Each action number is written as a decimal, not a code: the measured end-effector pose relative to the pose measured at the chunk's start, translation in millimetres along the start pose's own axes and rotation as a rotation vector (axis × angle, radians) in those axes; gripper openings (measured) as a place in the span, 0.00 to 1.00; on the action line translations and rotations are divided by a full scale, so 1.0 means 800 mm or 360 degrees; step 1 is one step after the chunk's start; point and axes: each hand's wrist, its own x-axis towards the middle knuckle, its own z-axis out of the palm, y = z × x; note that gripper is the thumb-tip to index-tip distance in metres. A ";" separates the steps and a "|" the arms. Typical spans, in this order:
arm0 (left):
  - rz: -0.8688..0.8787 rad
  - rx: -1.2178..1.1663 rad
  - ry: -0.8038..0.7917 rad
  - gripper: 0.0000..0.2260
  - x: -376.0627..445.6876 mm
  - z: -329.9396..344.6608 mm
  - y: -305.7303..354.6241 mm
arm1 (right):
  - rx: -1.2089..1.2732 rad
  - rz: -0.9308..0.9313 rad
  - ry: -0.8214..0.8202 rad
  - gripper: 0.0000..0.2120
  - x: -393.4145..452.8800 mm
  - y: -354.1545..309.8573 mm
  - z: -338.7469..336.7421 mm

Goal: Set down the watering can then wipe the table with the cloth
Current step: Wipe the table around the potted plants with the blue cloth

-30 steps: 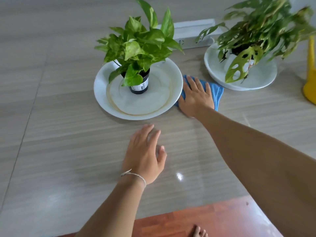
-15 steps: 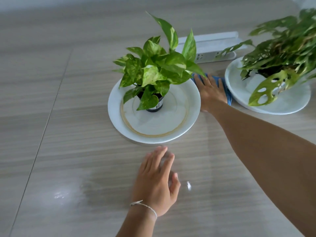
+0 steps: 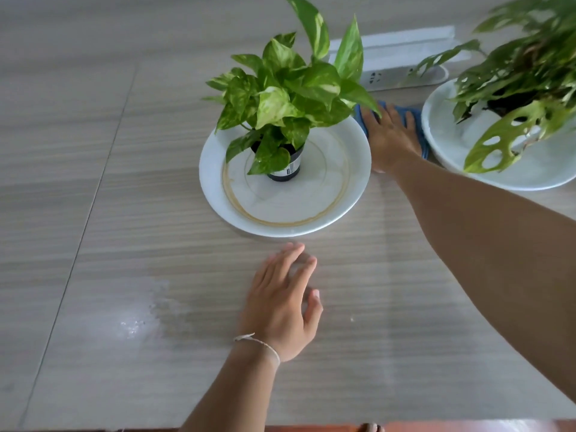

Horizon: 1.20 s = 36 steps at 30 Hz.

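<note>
My right hand [image 3: 389,138] lies flat on a blue cloth [image 3: 416,120], pressing it against the grey wood-grain table [image 3: 124,182] in the gap between two white plates. Most of the cloth is hidden under the hand; only its edges show. My left hand [image 3: 282,304] rests palm down on the table in front of the nearer plate, fingers apart, holding nothing. The watering can is out of view.
A pothos in a black pot [image 3: 285,169] stands on a white plate [image 3: 218,194] left of the cloth. A second plate [image 3: 442,151] with a holed-leaf plant [image 3: 511,88] is on the right. A white power strip [image 3: 402,76] lies behind. A wet patch [image 3: 134,325] glistens at left.
My right hand has pushed the cloth farther back between the two plates. The camera view has shifted, so the yellow watering can at the right edge has left the frame.
</note>
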 end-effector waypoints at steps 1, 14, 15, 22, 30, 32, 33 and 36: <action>-0.0004 -0.0006 -0.0004 0.19 0.000 0.000 0.001 | 0.0008 -0.0004 0.0000 0.36 -0.002 0.000 0.001; 0.0034 0.0003 0.0045 0.17 0.001 0.000 0.002 | 0.0064 0.0084 0.0098 0.32 -0.139 -0.016 0.012; 0.0028 0.0006 0.0048 0.17 0.001 0.001 0.000 | 0.0050 0.0100 0.0091 0.32 -0.154 -0.019 0.013; -0.0001 -0.0079 0.0073 0.18 -0.001 0.000 -0.005 | 0.0080 0.0158 0.0090 0.34 -0.251 -0.064 0.029; -0.0227 -0.0556 0.0439 0.18 -0.045 -0.051 -0.079 | 0.0088 0.0163 0.0046 0.33 -0.331 -0.151 0.044; -0.0269 -0.0488 0.0477 0.18 -0.063 -0.071 -0.120 | 0.0074 0.0112 0.0029 0.34 -0.349 -0.184 0.048; -0.0299 -0.0452 0.0489 0.18 -0.069 -0.080 -0.142 | 0.0062 0.0078 0.0017 0.34 -0.356 -0.201 0.050; -0.0355 -0.0327 0.0435 0.17 -0.085 -0.107 -0.197 | 0.0042 -0.0001 -0.0019 0.35 -0.368 -0.246 0.053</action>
